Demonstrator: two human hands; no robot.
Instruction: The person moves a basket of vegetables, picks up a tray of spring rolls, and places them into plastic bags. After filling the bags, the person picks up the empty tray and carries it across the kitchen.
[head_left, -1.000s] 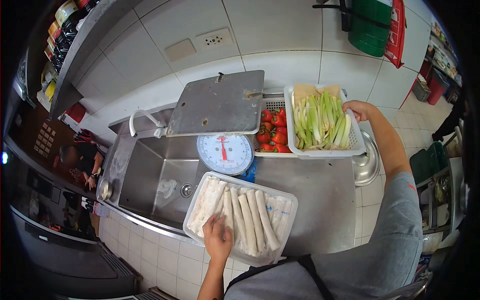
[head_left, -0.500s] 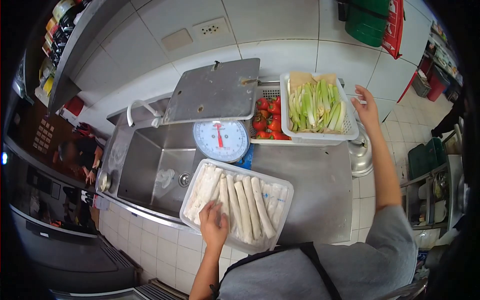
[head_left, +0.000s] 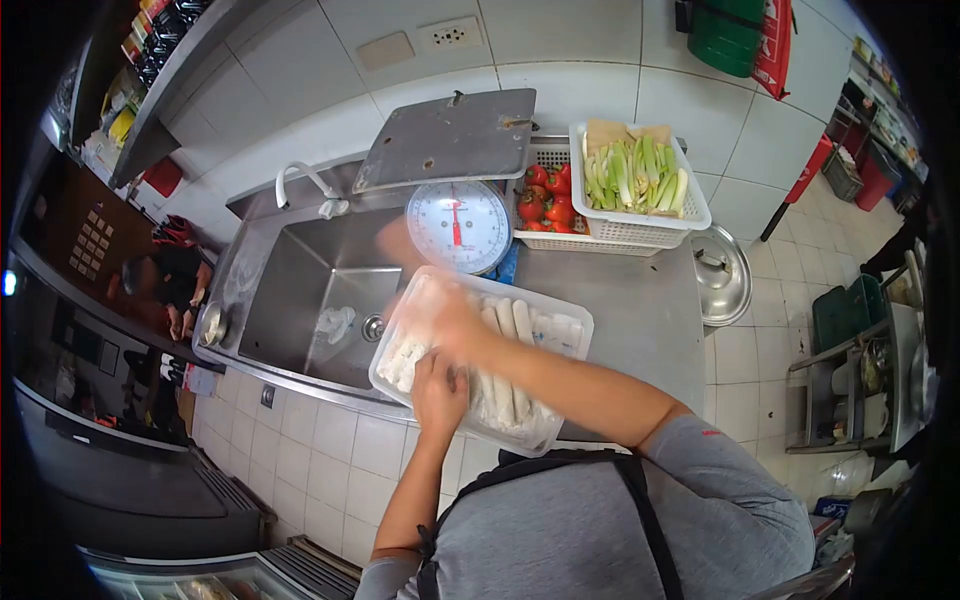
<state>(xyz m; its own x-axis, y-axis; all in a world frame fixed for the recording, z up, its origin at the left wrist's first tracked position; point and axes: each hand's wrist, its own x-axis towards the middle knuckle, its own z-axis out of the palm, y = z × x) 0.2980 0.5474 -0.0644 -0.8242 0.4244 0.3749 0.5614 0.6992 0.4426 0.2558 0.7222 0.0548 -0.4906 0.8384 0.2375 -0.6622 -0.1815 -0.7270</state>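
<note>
A white plastic tub (head_left: 574,318) of long, pale, dough-like rolls (head_left: 508,385) sits at the counter's front edge. My left hand (head_left: 440,392) is over its left part, fingers curled down against the white contents. Whatever is between those fingers is hidden. My right hand (head_left: 445,315) crosses above it, smeared by motion, over the tub's upper left. Its fingers and anything in them cannot be made out. Directly behind the tub stands a round dial scale (head_left: 459,226) with a grey metal platform (head_left: 450,140).
Left of the tub is a steel sink (head_left: 300,310) with a white faucet (head_left: 305,180). At the back right, a basket of celery-like stalks (head_left: 640,175) overlaps a crate of tomatoes (head_left: 548,205). A metal lid (head_left: 722,275) lies beyond the counter's right end. Another person (head_left: 165,285) is at far left.
My right hand has swung from beside the stalk basket across to the tub's left side. My left hand stays at the rolls, its fingers more curled. The camera view has shifted slightly.
</note>
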